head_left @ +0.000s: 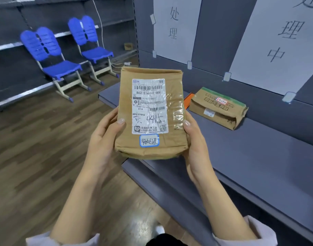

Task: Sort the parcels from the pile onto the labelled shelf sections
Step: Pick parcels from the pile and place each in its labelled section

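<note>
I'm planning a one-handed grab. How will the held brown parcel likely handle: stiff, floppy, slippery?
Probably fairly stiff: the brown parcel shows no sag between the left hand and right hand. Likely light, as only its side edges are gripped. The clear tape may be slick; the paper looks grippier.

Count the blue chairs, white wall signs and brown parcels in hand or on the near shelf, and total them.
Blue chairs: 2
White wall signs: 2
Brown parcels: 2, the held parcel and the shelf parcel
Total: 6
</note>
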A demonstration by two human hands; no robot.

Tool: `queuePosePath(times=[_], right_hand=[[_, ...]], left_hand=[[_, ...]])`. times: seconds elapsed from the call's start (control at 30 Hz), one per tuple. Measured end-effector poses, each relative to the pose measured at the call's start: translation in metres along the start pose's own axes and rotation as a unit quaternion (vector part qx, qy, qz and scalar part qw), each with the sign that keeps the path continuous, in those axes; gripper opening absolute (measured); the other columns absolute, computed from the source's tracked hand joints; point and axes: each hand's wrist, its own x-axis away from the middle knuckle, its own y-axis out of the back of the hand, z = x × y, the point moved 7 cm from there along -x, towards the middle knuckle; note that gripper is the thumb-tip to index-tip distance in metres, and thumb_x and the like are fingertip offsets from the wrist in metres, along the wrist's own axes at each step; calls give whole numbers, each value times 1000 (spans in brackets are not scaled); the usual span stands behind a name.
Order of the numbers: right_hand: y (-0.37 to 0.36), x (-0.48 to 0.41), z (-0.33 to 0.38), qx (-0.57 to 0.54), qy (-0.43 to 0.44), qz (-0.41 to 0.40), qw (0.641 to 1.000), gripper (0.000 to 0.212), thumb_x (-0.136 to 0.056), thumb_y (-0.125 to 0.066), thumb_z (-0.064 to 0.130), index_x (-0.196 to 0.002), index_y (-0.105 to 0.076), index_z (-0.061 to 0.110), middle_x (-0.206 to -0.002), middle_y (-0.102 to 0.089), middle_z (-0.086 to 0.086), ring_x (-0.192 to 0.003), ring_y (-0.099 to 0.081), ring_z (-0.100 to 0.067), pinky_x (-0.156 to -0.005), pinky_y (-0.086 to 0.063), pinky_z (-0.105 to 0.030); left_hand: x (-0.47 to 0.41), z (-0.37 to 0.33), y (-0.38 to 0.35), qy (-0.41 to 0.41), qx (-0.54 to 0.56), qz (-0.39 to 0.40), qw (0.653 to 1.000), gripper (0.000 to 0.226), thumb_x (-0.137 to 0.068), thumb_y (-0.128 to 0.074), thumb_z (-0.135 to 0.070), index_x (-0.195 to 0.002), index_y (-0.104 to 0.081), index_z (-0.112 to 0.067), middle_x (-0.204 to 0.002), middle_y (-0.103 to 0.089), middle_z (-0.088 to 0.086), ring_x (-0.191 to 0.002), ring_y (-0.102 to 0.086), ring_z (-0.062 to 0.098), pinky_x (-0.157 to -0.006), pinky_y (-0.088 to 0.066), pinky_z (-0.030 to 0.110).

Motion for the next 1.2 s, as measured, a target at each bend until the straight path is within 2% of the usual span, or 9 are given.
queuePosePath(times=[0.07,0.13,0.37,0.6,0.73,0.83,0.93,1.07,1.2], right_hand=[[0,-23,-3,2,-9,-17,1000,68,-76,-55,56,-141,-51,35,-140,-59,9,-131,-54,-15,-113,-35,-58],[-1,-42,-2,-1,-8,-24,1000,66,-76,-55,56,-139,-53,38,-139,-60,9,-130,-55,-15,-112,-36,-59],[-6,-89,1,-4,19,-49,999,42,-87,-52,38,-129,-60,36,-130,-66,10,-123,-60,-10,-109,-44,-43],[-12,-133,-10,6,35,-72,997,57,-87,-54,41,-142,-52,25,-138,-61,7,-128,-56,-11,-111,-41,-41],[-16,-158,-21,11,49,-115,992,67,-77,-57,49,-140,-54,25,-140,-59,5,-130,-55,-12,-109,-42,-39],[-24,-178,-33,15,67,-160,985,65,-80,-56,48,-140,-54,24,-141,-59,2,-132,-53,-15,-113,-38,-43],[-38,-199,-47,23,76,-203,976,62,-83,-55,46,-140,-54,22,-141,-59,1,-133,-52,-18,-114,-36,-47],[-69,-223,-66,21,54,-261,964,69,-84,-55,52,-146,-47,22,-146,-54,1,-137,-48,-19,-117,-31,-55],[-103,-244,-77,21,66,-317,946,71,-84,-55,51,-147,-46,20,-146,-54,2,-137,-48,-17,-117,-32,-51]], left_hand=[[-28,-1,-5,4,-3,10,1000,51,-73,-65,-31,-124,-63,-23,-122,-69,0,-108,-66,11,-83,-53,21],[-50,-1,-9,8,-6,15,1000,52,-66,-70,-36,-117,-65,-28,-122,-69,-2,-109,-65,11,-85,-51,23],[-106,1,-16,26,-7,31,999,44,-71,-67,-35,-114,-66,-32,-120,-70,-6,-112,-64,12,-89,-48,28],[-162,9,-19,42,-1,57,998,32,-84,-67,-24,-115,-65,-32,-119,-70,-6,-111,-65,11,-83,-47,25],[-200,16,-21,51,-13,105,993,31,-94,-56,-22,-123,-62,-30,-114,-71,-9,-100,-69,8,-68,-54,23],[-234,23,-20,57,-22,155,986,34,-96,-52,-21,-129,-59,-28,-118,-70,-7,-107,-66,9,-76,-53,23],[-273,23,-14,68,-23,201,977,34,-95,-53,-20,-127,-60,-27,-118,-70,-9,-105,-66,5,-73,-54,16],[-323,16,2,89,-22,239,967,27,-93,-56,-17,-115,-63,-31,-110,-72,-12,-95,-68,0,-69,-52,13],[-366,9,22,103,-10,282,954,28,-86,-60,-20,-112,-64,-31,-105,-74,-12,-95,-67,3,-72,-53,14]])
